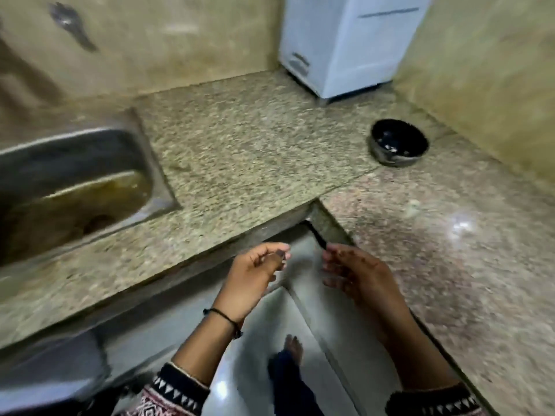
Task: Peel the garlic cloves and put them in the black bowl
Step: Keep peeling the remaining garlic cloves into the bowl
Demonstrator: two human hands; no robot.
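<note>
Dim, flat indoor light with a yellow-green cast; one white glare patch on the polished counter (461, 226) at right. Motion blur softens the whole frame, heaviest over the sink (75, 187), the left hand (255, 274) and the right hand (357, 274). Wide-angle distortion bends counter edges near the borders.

We note speckled granite counter (240, 139), L-shaped; black bowl (399, 142) on it at two o'clock, white appliance (345, 46) at one, sink (157, 172) inset at nine.

No legible text anywhere.
</note>
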